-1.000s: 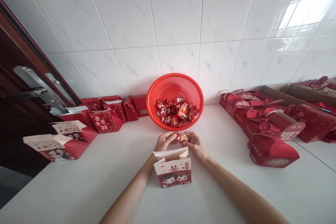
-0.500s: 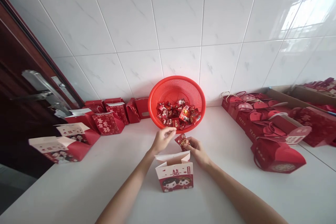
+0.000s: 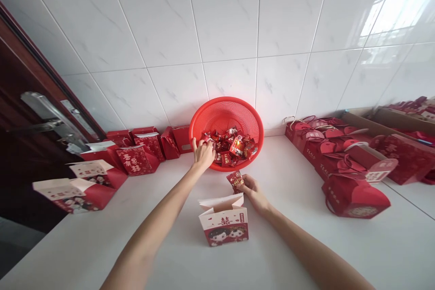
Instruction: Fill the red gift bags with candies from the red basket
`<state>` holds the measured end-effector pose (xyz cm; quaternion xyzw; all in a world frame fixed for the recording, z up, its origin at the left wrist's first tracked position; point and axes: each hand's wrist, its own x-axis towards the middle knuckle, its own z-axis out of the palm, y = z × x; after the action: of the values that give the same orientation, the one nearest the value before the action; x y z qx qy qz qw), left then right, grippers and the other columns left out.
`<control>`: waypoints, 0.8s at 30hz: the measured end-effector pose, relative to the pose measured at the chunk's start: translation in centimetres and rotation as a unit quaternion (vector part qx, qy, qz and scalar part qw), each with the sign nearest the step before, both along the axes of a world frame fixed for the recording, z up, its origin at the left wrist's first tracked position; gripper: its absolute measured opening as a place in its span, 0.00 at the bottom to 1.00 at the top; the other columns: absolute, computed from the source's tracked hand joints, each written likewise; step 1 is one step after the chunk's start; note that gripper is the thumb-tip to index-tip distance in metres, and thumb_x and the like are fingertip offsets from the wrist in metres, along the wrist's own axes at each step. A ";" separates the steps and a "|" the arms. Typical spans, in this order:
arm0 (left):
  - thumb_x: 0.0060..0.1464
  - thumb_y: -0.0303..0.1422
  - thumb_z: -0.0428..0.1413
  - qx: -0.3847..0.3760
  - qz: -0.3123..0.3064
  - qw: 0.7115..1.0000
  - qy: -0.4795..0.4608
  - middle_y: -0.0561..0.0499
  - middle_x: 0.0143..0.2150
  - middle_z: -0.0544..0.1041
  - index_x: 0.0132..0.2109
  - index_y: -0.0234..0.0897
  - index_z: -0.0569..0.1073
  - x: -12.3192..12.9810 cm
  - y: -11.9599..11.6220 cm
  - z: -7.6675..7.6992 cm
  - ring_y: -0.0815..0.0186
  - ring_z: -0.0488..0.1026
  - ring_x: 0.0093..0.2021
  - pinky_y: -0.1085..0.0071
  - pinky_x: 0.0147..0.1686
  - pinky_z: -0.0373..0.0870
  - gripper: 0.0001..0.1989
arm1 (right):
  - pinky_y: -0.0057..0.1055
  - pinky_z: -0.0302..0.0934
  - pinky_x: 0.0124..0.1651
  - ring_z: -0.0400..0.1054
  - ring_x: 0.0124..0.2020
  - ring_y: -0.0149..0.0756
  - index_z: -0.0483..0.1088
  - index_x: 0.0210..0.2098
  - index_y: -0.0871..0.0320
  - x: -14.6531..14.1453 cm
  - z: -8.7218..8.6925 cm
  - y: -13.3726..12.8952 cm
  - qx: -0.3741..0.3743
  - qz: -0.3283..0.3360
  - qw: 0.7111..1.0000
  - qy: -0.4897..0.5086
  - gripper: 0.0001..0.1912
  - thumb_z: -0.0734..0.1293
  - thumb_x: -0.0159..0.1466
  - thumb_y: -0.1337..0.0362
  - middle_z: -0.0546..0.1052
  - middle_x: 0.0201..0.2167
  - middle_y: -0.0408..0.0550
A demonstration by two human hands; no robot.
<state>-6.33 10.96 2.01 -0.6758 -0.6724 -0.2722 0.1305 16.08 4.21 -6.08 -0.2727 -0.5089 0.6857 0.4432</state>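
Observation:
My left hand (image 3: 204, 154) reaches over the left front rim of a red plastic basket (image 3: 200, 115). Its fingers are apart, and the tips touch or hover over the wrapped candies (image 3: 224, 146) heaped inside. My right hand (image 3: 254, 194) pinches a small red candy packet (image 3: 234, 181) with gold print, just in front of the basket. Between my forearms an open paper gift box (image 3: 224, 226) stands upright, cream above and red below, with two cartoon faces on its front. What lies inside the box is hidden.
Several red and cream boxes (image 3: 139, 161) stand on the left of the white table (image 3: 272, 253), beside a dark door (image 3: 20, 99). At right are several closed red boxes (image 3: 356, 197) and a cardboard carton (image 3: 394, 120). A tiled wall (image 3: 231, 18) rises behind.
My left hand has moved forward and left, from in front of the basket to over its rim at the candies. My right hand keeps the packet in nearly the same place.

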 end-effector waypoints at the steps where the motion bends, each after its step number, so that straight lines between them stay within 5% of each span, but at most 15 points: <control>1: 0.51 0.25 0.57 -0.003 -0.004 1.000 -0.012 0.39 0.33 0.82 0.43 0.35 0.79 0.0 0.2 -0.1 0.42 0.73 0.51 0.41 0.67 0.42 0.11 | 0.31 0.59 0.36 0.68 0.30 0.35 0.68 0.32 0.57 0.0 0.0 0.0 0.001 -0.001 1.000 0.001 0.23 0.76 0.53 0.46 0.76 0.27 0.43; 8: 0.56 0.27 0.56 -0.005 -0.018 0.997 -0.071 0.41 0.46 0.82 0.55 0.38 0.75 0.0 -0.2 0.2 0.50 0.79 0.44 0.57 0.50 0.71 0.18 | 0.31 0.60 0.35 0.67 0.29 0.33 0.68 0.32 0.57 0.0 0.2 0.0 -0.006 0.007 1.000 0.012 0.23 0.76 0.52 0.47 0.75 0.26 0.42; 14: 0.56 0.23 0.55 0.048 -0.062 0.987 -0.141 0.45 0.51 0.81 0.52 0.39 0.76 -0.6 -0.2 1.0 0.55 0.78 0.51 0.62 0.54 0.73 0.18 | 0.31 0.60 0.34 0.67 0.28 0.33 0.69 0.32 0.57 0.0 0.5 -0.2 -0.009 0.009 1.000 0.026 0.21 0.76 0.52 0.50 0.76 0.26 0.42; 24: 0.50 0.25 0.58 -0.006 -0.077 0.990 -0.119 0.43 0.51 0.81 0.50 0.37 0.79 -1.4 0.1 0.6 0.53 0.78 0.51 0.58 0.56 0.73 0.18 | 0.31 0.61 0.33 0.67 0.27 0.34 0.69 0.31 0.56 -0.1 0.3 0.0 -0.005 0.008 0.999 0.036 0.16 0.75 0.53 0.55 0.76 0.25 0.42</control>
<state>-7.69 11.01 2.65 -0.6891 -0.6309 -0.3558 0.0241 15.97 4.20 -5.81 -0.2461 -0.4913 0.7009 0.4548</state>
